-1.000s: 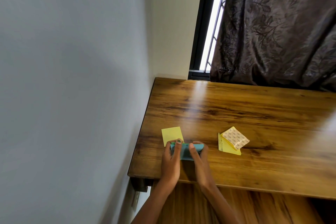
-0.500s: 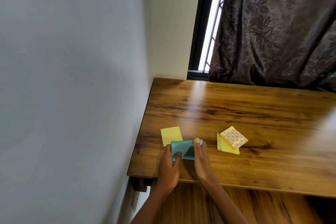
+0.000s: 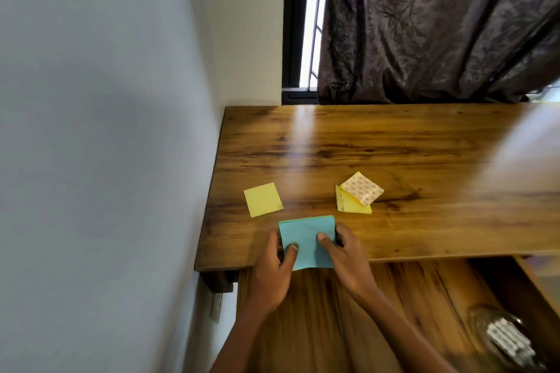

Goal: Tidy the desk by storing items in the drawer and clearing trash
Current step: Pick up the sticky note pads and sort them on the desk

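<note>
Person: left hand (image 3: pixel 269 275) and right hand (image 3: pixel 351 263), both forearms bare; no sleeves, rings or watch were visible, lower centre of frame.

A wooden desk (image 3: pixel 394 142) fills the corner, its left edge right against a plain pale wall (image 3: pixel 100 130). Behind the desk's far edge hangs a dark leaf-patterned curtain (image 3: pixel 439 24), and just left of it a bright strip of window (image 3: pixel 309 18) in a black frame throws a glare across the desktop. Below the desk's left corner, a wall socket (image 3: pixel 215 306).
</note>
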The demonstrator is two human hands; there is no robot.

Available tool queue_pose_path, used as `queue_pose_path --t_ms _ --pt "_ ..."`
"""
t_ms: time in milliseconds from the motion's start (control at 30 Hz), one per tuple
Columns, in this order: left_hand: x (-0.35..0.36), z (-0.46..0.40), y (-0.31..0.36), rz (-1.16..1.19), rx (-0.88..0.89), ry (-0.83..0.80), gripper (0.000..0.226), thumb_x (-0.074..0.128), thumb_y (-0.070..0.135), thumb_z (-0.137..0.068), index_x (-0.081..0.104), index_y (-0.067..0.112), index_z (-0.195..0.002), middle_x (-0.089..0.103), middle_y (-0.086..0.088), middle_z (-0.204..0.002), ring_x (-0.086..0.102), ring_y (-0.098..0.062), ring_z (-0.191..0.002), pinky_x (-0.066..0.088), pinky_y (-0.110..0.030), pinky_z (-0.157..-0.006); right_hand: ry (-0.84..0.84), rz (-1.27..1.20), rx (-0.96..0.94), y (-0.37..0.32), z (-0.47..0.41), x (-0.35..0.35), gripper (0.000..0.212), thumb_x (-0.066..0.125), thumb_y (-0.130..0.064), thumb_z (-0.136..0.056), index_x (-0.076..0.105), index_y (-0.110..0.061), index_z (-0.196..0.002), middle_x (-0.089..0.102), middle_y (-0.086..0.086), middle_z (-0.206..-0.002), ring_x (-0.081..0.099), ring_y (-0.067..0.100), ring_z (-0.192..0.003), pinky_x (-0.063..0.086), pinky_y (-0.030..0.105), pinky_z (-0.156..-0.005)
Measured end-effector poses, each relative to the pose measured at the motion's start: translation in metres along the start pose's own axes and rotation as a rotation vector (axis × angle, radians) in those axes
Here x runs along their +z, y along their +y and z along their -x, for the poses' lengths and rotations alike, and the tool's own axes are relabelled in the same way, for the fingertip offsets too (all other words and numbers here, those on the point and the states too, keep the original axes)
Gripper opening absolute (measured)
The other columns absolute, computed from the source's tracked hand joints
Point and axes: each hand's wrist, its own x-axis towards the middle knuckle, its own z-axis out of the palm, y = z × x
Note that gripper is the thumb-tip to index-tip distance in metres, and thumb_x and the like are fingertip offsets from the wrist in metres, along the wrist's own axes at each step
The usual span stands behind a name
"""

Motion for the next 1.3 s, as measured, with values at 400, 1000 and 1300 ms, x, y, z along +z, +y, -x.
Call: queue_pose_path --t_ms 400,1000,1300 --pt "-0.030 -0.005 -0.048 -0.822 0.239 0.257 0.044 0.034 0.036 -0.094 0.054 0.019 -0.130 0.051 0.000 -0.139 0.043 -0.021 -0.132 0.026 -0.042 -0.111 -0.310 0.193 0.412 0.060 0.068 0.030 0.024 0.055 -0.018 -0.093 0.054 -0.012 -0.115 0.062 0.000 -0.108 0.061 0.012 -0.095 0.053 0.022 -0.074" --pt "-0.025 -0.009 -0.050 -0.852 0.218 0.316 0.042 0.037 0.036 -0.094 0.056 0.022 -0.128 0.053 0.003 -0.137 0.043 -0.017 -0.132 0.016 -0.036 -0.112 -0.409 0.392 0.469 0.088 0.085 0.057 0.048 0.059 -0.032 -0.089 0.032 -0.016 -0.127 0.054 0.003 -0.126 0.054 0.006 -0.096 0.043 0.009 -0.054" --pt "-0.025 -0.009 -0.051 -0.840 0.232 0.328 0.041 0.037 0.035 -0.094 0.057 0.022 -0.128 0.054 0.003 -0.136 0.043 -0.016 -0.131 0.016 -0.036 -0.112 -0.427 0.557 0.427 0.088 0.080 0.055 0.053 0.060 -0.031 -0.088 0.031 -0.015 -0.129 0.048 0.005 -0.133 0.055 0.015 -0.113 0.048 0.019 -0.080"
